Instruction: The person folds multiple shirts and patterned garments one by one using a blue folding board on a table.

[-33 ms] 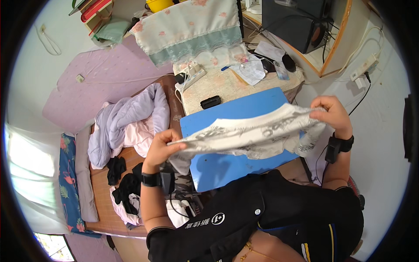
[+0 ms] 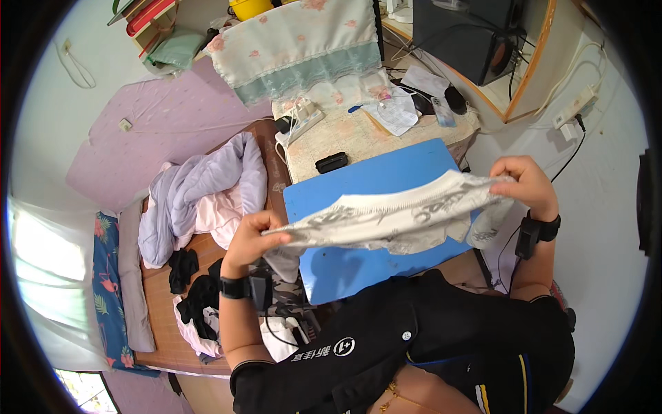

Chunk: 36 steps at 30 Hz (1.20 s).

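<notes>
A white shirt (image 2: 396, 212) with grey print is stretched sideways between my hands, its curved, ribbed neckline toward the far side. My left hand (image 2: 255, 241) pinches one end of it between thumb and fingers. At the other end, my right hand (image 2: 525, 185) grips the cloth the same way, a little farther from me. The shirt hangs over a blue board (image 2: 372, 169) and hides the middle of it. Loose cloth droops below the stretched edge and near both hands.
Beyond the board, a cloth-covered table (image 2: 303, 155) holds a black case (image 2: 332, 163), a power strip (image 2: 307, 121) and papers (image 2: 394, 116). To the left, a bed (image 2: 207, 259) carries a lavender quilt (image 2: 183, 200) and black clothes (image 2: 200, 297). A dark cabinet (image 2: 458, 41) stands far right.
The shirt's upper edge sits slightly lower and the cloth has swung a little. Both hands keep their hold, the left shifting slightly.
</notes>
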Tool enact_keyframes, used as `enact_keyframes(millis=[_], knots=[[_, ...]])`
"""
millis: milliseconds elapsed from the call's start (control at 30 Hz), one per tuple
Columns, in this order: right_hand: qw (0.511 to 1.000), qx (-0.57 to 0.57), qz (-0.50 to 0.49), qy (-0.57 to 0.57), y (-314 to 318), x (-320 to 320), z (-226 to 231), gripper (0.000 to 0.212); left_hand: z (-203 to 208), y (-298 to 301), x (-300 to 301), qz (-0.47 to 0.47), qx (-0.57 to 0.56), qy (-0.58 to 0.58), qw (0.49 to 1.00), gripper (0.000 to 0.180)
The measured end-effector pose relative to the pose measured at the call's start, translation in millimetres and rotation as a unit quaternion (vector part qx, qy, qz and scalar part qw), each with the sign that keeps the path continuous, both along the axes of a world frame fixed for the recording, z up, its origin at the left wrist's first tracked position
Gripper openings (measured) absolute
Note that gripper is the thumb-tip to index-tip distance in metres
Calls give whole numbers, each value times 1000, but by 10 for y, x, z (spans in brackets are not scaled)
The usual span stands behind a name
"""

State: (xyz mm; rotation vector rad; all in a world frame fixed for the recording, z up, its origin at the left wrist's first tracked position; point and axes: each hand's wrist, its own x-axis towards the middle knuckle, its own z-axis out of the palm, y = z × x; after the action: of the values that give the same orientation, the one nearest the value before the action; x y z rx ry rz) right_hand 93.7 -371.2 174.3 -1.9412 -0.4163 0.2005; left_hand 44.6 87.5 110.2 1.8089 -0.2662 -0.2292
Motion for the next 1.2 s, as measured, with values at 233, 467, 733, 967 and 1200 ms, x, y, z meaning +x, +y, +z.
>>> enact_keyframes(millis=[233,467,733,967,1200], knots=[[977,-191,93,-33,-215,559,-698,13,-113,5,95,-9,141,87,986,16],[892,-288,-145,-316,228,1765,-874,17,-112,156,1110,259,435,-249,825,22],[882,69,-178,-431,71,1407,483,17,1072,-220,724,342,180,-375,843,13],[940,-73,-145,-300,-324,630,-702,14,-91,-280,15,185,252,-287,906,19],[966,-199,-86,-143,-423,-172,-2598,9,-1934,-338,-531,101,311,-180,928,9]])
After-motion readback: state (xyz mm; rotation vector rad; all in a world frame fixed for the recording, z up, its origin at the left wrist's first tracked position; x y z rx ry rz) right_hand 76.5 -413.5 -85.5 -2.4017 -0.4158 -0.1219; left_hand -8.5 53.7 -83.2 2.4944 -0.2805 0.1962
